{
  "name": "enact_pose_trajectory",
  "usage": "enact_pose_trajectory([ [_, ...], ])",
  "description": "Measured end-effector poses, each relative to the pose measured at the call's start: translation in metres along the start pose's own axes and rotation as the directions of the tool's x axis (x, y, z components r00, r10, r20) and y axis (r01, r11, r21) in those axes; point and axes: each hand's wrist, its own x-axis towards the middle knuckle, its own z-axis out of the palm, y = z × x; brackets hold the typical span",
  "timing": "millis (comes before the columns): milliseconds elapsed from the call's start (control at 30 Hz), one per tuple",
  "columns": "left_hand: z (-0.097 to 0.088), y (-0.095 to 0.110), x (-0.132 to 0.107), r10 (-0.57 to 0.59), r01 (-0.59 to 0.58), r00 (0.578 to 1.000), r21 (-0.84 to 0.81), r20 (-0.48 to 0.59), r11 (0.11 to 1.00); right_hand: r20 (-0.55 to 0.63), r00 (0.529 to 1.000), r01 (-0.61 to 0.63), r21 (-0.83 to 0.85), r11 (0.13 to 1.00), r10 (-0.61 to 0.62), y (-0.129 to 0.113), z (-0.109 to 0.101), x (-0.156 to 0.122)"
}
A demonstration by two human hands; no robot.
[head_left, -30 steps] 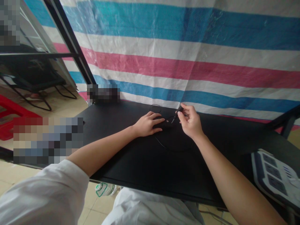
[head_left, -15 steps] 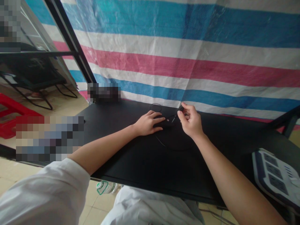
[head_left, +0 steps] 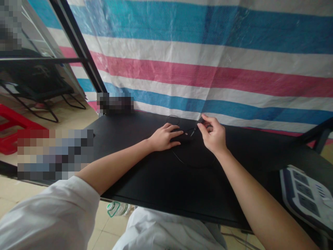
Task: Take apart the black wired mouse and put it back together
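Observation:
My left hand [head_left: 164,137] lies palm down on a small black device [head_left: 184,135] on the black table [head_left: 145,173], fingers stretched over it. My right hand [head_left: 213,136] pinches a small dark screwdriver [head_left: 197,126] by its handle, and its thin tip points down at the device's top. A thin black cable [head_left: 182,161] loops from the device across the table towards me.
A white and dark power strip [head_left: 305,196] lies at the table's right edge. A striped blue, white and pink tarp [head_left: 208,62] hangs behind the table. A black metal frame [head_left: 78,45] stands at the left, with a red stool beyond it. A plastic bottle [head_left: 117,209] sits on the floor beneath.
My right hand has kept turning the screwdriver over the device, with small shifts of its fingers. My left hand has stayed pressed on the device.

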Motion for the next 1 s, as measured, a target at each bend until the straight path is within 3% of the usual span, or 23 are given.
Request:
enact_pose_trajectory([
  [233,-0.0007,0.0009,0.0005,-0.007,0.007,1.0,0.001,0.013,1.0,-0.022,1.0,0.0,-0.004,1.0,0.0,0.0048,0.0022,-0.0011],
  [533,0.0001,0.001,0.0003,-0.018,0.018,1.0,0.002,0.008,1.0,0.118,0.992,-0.052,0.115,0.992,0.038,-0.0013,-0.0005,-0.002],
  [767,0.0004,0.0007,-0.0001,0.0,0.0,1.0,0.002,-0.011,1.0,0.011,1.0,-0.025,0.03,0.999,0.025,0.0044,0.001,-0.0003],
  [1000,0.0001,0.0009,0.0,-0.015,0.015,1.0,-0.004,-0.006,1.0,0.03,0.999,-0.024,0.069,0.997,0.022,0.0001,0.0003,-0.0006],
])
